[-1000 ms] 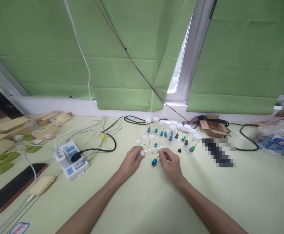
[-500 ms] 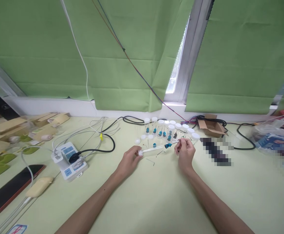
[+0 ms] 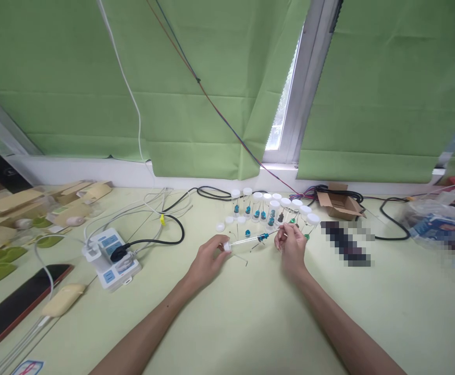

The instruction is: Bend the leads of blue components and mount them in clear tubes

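My left hand (image 3: 209, 259) is closed around the white-capped end of a clear tube (image 3: 246, 241), which lies nearly level and points right. My right hand (image 3: 292, 249) pinches the thin metal shaft of a dispensing needle with a teal hub (image 3: 263, 237). That hub sits at the tube's right end; how deep it is inside I cannot tell. Behind the hands stand several clear vials (image 3: 257, 208) with white lids, holding teal, brown or green-hubbed needles. A loose teal piece (image 3: 247, 233) and a thin L-shaped metal piece (image 3: 243, 260) lie on the table.
Loose white caps (image 3: 220, 227) lie left of the vials. A power strip (image 3: 112, 258) with plugs and cables is at left, near a phone (image 3: 20, 304). An open cardboard box (image 3: 339, 204) and a plastic bag with a blue pack (image 3: 440, 225) stand at right.
My right hand has moved left and slightly down with the needle, bringing its teal hub from beside the tube to the tube's right end. My left hand has shifted slightly right.
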`<state>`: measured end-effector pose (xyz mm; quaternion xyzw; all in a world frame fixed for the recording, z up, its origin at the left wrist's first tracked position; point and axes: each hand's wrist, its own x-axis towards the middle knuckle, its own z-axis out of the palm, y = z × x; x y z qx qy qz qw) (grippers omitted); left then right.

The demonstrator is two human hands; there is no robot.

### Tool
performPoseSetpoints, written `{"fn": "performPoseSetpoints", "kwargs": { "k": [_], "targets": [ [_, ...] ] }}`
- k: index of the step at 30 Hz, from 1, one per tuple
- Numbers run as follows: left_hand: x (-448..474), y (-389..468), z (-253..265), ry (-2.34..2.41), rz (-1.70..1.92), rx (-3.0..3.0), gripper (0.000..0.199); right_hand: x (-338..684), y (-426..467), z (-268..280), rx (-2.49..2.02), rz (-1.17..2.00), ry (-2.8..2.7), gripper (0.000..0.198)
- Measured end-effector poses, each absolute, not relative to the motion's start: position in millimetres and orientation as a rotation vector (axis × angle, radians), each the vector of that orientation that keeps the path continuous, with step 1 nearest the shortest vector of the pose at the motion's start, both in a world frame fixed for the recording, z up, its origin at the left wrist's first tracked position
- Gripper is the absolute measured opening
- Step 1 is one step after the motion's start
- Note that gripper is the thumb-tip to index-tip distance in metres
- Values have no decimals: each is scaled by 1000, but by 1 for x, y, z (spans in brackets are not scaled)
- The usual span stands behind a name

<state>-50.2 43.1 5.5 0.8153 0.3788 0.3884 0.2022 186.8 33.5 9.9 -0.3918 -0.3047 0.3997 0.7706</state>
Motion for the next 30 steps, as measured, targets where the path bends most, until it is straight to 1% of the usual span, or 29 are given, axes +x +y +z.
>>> {"fn": "performPoseSetpoints", "kwargs": {
  "k": [3,7,12,25,30],
  "targets": [
    [-50,43,5,1053,1116,2293,20,187,34,9,-817,951,-662,24],
    [-50,43,4,1066,1160,2283,19,185,34,9,-804,1047,-666,30],
    [-49,41,5,1047,1108,2250,21,180,36,5,-796,1174,-672,34],
    [-45,35,10,1099,978,2344,29,171,30,9,-674,1322,-682,34],
    [-45,34,11,1101,950,2353,23,169,29,9,-600,1392,-686,32]
  ]
}}
